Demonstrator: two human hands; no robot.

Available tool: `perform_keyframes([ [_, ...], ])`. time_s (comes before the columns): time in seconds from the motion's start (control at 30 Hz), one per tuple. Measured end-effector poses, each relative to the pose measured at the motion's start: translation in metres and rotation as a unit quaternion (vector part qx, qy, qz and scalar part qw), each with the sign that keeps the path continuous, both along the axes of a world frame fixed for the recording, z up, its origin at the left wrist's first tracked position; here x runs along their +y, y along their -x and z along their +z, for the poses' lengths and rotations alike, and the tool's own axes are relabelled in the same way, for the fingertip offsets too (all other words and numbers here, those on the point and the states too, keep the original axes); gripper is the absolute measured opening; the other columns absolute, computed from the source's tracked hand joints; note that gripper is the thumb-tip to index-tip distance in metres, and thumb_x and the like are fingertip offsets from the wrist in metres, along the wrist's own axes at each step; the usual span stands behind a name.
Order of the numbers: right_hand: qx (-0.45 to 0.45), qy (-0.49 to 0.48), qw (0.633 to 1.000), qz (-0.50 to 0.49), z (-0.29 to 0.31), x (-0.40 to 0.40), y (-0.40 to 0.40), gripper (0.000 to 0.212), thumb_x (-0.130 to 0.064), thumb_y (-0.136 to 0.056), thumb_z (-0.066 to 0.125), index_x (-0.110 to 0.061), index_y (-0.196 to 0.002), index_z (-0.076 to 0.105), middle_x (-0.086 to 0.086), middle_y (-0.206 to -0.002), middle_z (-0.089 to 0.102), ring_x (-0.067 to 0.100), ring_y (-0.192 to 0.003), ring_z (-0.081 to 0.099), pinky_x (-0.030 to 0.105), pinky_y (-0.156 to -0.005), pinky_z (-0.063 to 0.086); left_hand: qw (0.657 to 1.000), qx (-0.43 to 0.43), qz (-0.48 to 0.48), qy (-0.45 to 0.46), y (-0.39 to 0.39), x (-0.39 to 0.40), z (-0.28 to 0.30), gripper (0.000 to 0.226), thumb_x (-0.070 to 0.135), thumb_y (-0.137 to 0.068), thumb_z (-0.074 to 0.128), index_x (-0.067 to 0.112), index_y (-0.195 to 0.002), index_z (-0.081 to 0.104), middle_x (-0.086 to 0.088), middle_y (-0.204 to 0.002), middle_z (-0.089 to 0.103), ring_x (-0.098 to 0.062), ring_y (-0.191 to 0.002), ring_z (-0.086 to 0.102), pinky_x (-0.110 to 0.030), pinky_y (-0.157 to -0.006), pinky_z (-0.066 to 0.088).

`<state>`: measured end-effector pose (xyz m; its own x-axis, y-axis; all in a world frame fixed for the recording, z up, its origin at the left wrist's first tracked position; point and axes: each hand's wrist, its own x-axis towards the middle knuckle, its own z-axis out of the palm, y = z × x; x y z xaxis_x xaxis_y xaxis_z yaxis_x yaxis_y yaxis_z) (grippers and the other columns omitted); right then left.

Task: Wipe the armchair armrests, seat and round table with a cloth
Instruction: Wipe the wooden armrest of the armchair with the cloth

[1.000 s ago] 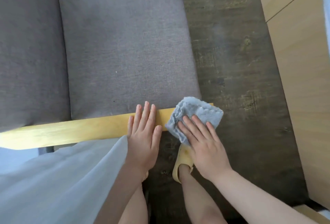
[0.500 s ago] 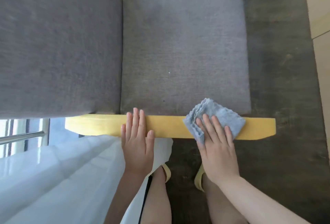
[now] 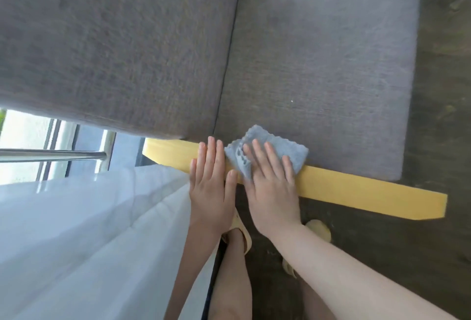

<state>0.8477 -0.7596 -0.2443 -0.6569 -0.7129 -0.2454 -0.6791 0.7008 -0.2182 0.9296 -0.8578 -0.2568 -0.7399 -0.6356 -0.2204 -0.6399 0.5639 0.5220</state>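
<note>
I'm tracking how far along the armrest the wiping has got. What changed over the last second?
The right hand slid the grey cloth along the yellow wooden armrest, from its front end towards the backrest end, until it sits right beside the left hand. Nothing was picked up or released. The left hand stayed flat on the armrest, and the cloth stayed pressed under the right palm.

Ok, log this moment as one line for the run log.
step: wiping armrest | right hand: flat on blue cloth, on yellow wooden armrest | left hand: flat on armrest, beside cloth | seat cushion: bare
</note>
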Motion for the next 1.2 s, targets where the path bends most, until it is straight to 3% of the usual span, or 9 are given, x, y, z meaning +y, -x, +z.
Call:
perform_keyframes([
  [0.17,0.029,-0.019,0.982,0.186,-0.006,0.045,-0.001,0.060,-0.028,-0.095,0.036,-0.022,-0.153,0.020,-0.003,-0.160,0.016,0.018,-0.148,0.008,0.043,-0.118,0.010,0.999,-0.018,0.030,0.016,-0.023,-0.029,0.002,0.056,0.037,-0.099,0.014,0.021,-0.152,0.011,0.006,-0.160,0.004,-0.009,-0.147,-0.004,-0.036,-0.120,0.001],
  [0.33,0.011,0.007,1.000,-0.022,-0.001,-0.015,-0.026,0.057,-0.031,-0.098,0.028,-0.021,-0.153,0.017,0.000,-0.160,0.011,0.023,-0.148,0.006,0.046,-0.118,0.009,0.999,-0.012,0.000,0.030,-0.041,-0.047,-0.001,0.055,0.037,-0.100,0.014,0.018,-0.151,0.012,0.003,-0.160,0.011,-0.011,-0.147,0.002,-0.039,-0.119,0.007],
  [0.43,-0.008,0.029,0.997,0.067,-0.008,-0.052,-0.063,0.059,-0.028,-0.098,0.036,-0.020,-0.153,0.016,0.000,-0.161,0.007,0.022,-0.148,0.002,0.046,-0.117,0.007,0.999,0.041,0.025,-0.009,-0.041,-0.046,-0.001,0.056,0.033,-0.100,0.017,0.009,-0.150,0.020,-0.003,-0.158,0.016,-0.013,-0.147,0.006,-0.037,-0.119,0.011],
  [0.6,0.000,-0.004,0.978,0.210,-0.012,-0.033,-0.039,0.067,-0.022,-0.095,0.040,-0.021,-0.154,0.010,-0.003,-0.161,0.005,0.017,-0.148,0.001,0.043,-0.118,0.007,0.992,0.088,0.068,-0.054,-0.054,-0.058,0.007,0.057,0.036,-0.100,0.020,0.009,-0.150,0.020,-0.002,-0.158,0.016,-0.006,-0.146,0.010,-0.029,-0.119,0.012],
  [0.77,-0.037,0.060,0.994,0.082,-0.008,-0.105,-0.068,0.055,-0.027,-0.099,0.035,-0.022,-0.152,0.020,-0.004,-0.160,0.016,0.017,-0.148,0.004,0.043,-0.118,0.007,0.994,0.080,0.074,-0.016,-0.056,-0.074,-0.001,0.062,0.043,-0.100,0.016,0.005,-0.149,0.021,-0.004,-0.156,0.016,-0.011,-0.146,0.010,-0.032,-0.119,0.012],
  [0.93,0.019,-0.007,0.963,0.270,-0.010,-0.047,-0.044,0.063,-0.019,-0.092,0.027,-0.020,-0.153,0.011,-0.003,-0.161,0.009,0.018,-0.148,0.003,0.040,-0.119,0.005,0.999,0.045,0.026,-0.005,-0.062,-0.079,-0.003,0.059,0.037,-0.100,0.013,0.005,-0.149,0.023,-0.008,-0.159,0.016,-0.017,-0.148,0.005,-0.041,-0.120,0.011],
  [1.0,0.014,0.004,0.977,0.211,-0.012,-0.042,-0.024,0.061,-0.021,-0.094,0.025,-0.021,-0.154,0.012,-0.004,-0.161,0.011,0.017,-0.148,0.006,0.040,-0.119,0.006,0.999,0.040,0.020,0.007,-0.060,-0.078,-0.002,0.056,0.034,-0.101,0.015,0.007,-0.150,0.021,-0.006,-0.159,0.015,-0.017,-0.148,0.004,-0.040,-0.120,0.009],
  [1.1,-0.054,0.040,0.998,-0.009,-0.001,-0.084,-0.031,0.060,-0.033,-0.095,0.015,-0.020,-0.153,0.021,-0.001,-0.159,0.019,0.021,-0.147,0.012,0.044,-0.117,0.007,0.999,0.037,0.036,0.008,-0.052,-0.068,-0.003,0.057,0.034,-0.100,0.015,0.006,-0.149,0.025,-0.009,-0.159,0.012,-0.018,-0.148,0.001,-0.038,-0.120,0.007],
  [1.2,-0.050,0.039,0.997,0.042,-0.002,-0.082,-0.049,0.056,-0.031,-0.099,0.021,-0.021,-0.154,0.016,-0.001,-0.161,0.013,0.021,-0.148,0.005,0.045,-0.118,0.010,0.999,0.027,0.030,0.025,-0.049,-0.050,-0.006,0.055,0.032,-0.101,0.015,0.006,-0.144,0.036,-0.017,-0.157,0.013,-0.024,-0.148,0.002,-0.044,-0.118,0.010],
])
